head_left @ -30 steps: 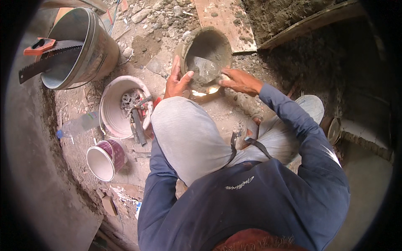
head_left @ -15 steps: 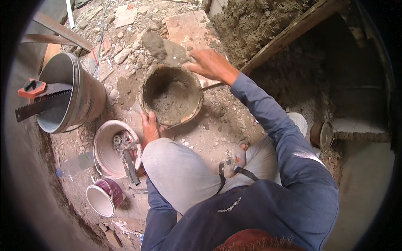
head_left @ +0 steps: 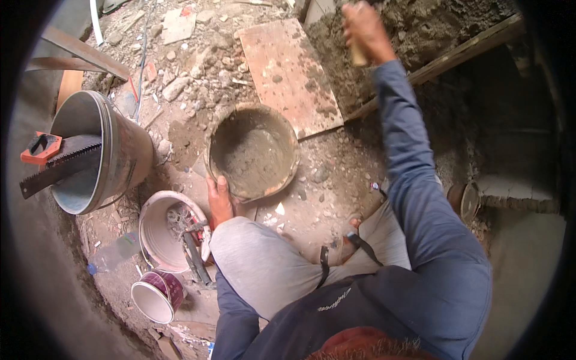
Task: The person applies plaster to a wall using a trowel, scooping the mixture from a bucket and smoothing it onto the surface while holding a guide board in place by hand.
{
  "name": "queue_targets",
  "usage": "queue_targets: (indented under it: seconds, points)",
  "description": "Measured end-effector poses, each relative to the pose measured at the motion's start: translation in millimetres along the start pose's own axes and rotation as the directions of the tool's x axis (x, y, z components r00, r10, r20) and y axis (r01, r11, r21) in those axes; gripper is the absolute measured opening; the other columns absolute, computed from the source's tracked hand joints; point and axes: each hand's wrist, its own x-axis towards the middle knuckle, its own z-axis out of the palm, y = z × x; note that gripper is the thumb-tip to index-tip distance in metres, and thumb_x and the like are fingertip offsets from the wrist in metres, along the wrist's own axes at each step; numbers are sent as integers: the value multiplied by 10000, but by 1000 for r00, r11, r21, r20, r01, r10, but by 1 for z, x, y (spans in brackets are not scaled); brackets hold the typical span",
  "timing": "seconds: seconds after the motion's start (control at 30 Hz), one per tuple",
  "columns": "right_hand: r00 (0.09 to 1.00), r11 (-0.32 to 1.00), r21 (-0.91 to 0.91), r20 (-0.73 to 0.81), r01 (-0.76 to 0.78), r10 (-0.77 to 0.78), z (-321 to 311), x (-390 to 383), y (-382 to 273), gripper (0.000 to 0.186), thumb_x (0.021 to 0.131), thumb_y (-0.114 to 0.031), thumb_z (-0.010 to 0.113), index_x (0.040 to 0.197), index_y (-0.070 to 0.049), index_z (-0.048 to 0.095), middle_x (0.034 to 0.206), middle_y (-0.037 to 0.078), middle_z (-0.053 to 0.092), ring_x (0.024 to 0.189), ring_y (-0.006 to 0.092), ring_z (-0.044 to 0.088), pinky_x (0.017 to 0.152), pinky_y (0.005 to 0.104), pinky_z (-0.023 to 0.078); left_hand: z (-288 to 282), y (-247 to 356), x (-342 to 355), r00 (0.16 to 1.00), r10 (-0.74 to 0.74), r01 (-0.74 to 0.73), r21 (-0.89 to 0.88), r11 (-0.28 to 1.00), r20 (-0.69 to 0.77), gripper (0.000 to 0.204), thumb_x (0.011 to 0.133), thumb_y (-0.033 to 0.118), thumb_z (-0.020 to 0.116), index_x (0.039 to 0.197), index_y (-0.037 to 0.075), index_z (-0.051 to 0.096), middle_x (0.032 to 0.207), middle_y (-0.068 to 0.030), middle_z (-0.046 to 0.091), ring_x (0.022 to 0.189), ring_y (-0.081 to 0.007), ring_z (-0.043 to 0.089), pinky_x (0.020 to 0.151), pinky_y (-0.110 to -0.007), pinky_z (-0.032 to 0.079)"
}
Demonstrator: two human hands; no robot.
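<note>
A round mortar bucket (head_left: 283,174) crusted with cement sits on the ground in front of my knee, wet grey mortar (head_left: 255,157) coating its inside. My left hand (head_left: 221,201) grips its near-left rim. Far to the upper right, my right hand (head_left: 366,31) is closed around the wooden handle of a trowel (head_left: 359,55). It is held against a rough grey mortar-covered surface (head_left: 414,27); the blade cannot be made out there. Between bucket and this surface lies a mortar-spattered board (head_left: 279,60).
At left, a large bucket (head_left: 135,147) holds a handsaw (head_left: 60,168). A pale bucket (head_left: 153,225) with a hammer (head_left: 195,258), a small purple-and-white pail (head_left: 155,300) and a plastic bottle (head_left: 114,255) stand or lie nearer. Rubble (head_left: 180,87) covers the far ground; a wooden plank (head_left: 462,51) slants at right.
My right hand has swung from above the bucket up and right to the mortar-covered surface, taking the mortar-loaded trowel with it. My left hand stays on the bucket rim.
</note>
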Motion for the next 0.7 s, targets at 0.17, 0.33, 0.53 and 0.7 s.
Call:
queue_targets:
  seconds: [0.17, 0.33, 0.53, 0.7]
  points:
    - [843, 985, -109, 534, 138, -59, -39, -69, -76, 414, 964, -466, 611, 1089, -71, 612, 900, 81, 589, 730, 160, 607, 656, 350, 557, -4, 1, 20, 994, 99, -96, -57, 994, 49, 601, 1029, 351, 578, 1525, 107, 340, 1288, -77, 581, 978, -166, 654, 639, -252, 565]
    - [457, 663, -383, 887, 643, 69, 5, -171, -18, 392, 994, -406, 584, 1178, -60, 597, 1007, 146, 644, 946, 280, 662, 808, 435, 565, 23, 15, 17, 960, 220, -217, -35, 975, 173, 569, 1008, 305, 623, 1482, 86, 397, 1193, -31, 626, 828, -84, 641, 554, -206, 505]
    - [653, 267, -603, 737, 751, -172, 74, -239, 75, 168, 926, -130, 549, 1031, -14, 609, 877, 171, 658, 746, 334, 704, 636, 465, 561, 29, -8, 2, 944, 183, -237, 177, 955, 276, 683, 954, 254, 692, 1529, 90, 364, 1328, -82, 544, 1067, -159, 567, 735, -267, 473]
    - [502, 518, -399, 862, 757, -69, 90, -300, 65, 201, 942, -168, 561, 1039, 2, 605, 896, 195, 676, 800, 376, 697, 687, 495, 553, 26, -20, -6, 920, 211, -261, 116, 958, 329, 826, 955, 241, 679, 1564, -70, 218, 1586, -216, 340, 1442, -253, 355, 1182, -345, 273]
